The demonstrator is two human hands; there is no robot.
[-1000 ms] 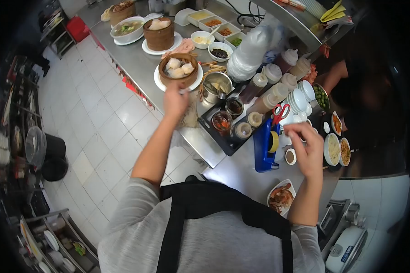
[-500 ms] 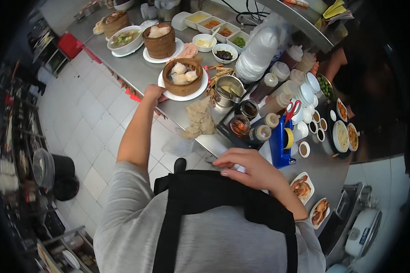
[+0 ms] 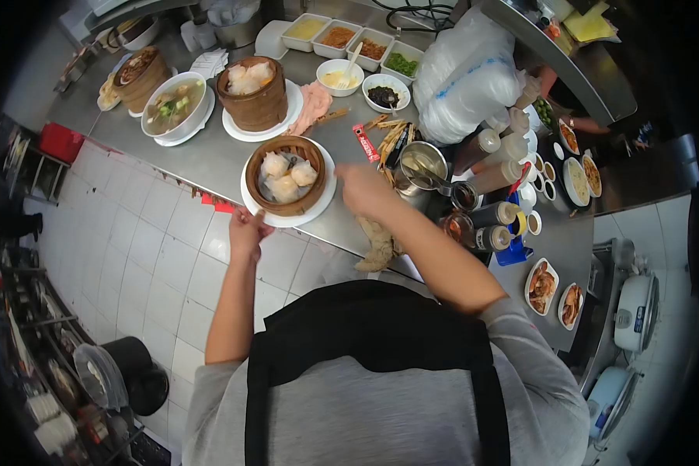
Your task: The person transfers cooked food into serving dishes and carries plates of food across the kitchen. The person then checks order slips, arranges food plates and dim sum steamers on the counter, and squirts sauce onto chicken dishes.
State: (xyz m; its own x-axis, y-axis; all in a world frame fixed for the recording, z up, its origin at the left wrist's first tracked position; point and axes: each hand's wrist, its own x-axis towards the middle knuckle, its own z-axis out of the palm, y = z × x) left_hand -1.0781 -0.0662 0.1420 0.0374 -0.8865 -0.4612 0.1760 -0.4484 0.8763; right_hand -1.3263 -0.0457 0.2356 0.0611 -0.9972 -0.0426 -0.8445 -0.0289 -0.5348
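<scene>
At the counter edge, a white plate (image 3: 307,219) carries a small round bamboo steamer (image 3: 287,209). Inside it sit several pale dumplings (image 3: 289,182) with translucent wrappers. My left hand (image 3: 248,233) grips the plate's near-left rim, thumb on top and the other fingers partly hidden. Beside the plate's right edge is my right hand (image 3: 367,191); blur hides its fingers, and I cannot tell whether it touches the rim. A red-and-white packet (image 3: 365,143) lies just beyond that hand. A crumpled tan cloth (image 3: 377,245) rests below my right forearm.
Behind the plate stand another bamboo steamer (image 3: 248,107) and a soup bowl (image 3: 180,105). To the right are a metal pot (image 3: 423,165), sauce bottles (image 3: 495,175) and bagged containers (image 3: 467,85). Trays of toppings (image 3: 400,65) line the back. Part of another person's arm (image 3: 586,124) shows far right.
My right hand has swung from in front of my apron across to the plate's right side. My left hand has shifted to the plate's near edge, and the camera view has moved.
</scene>
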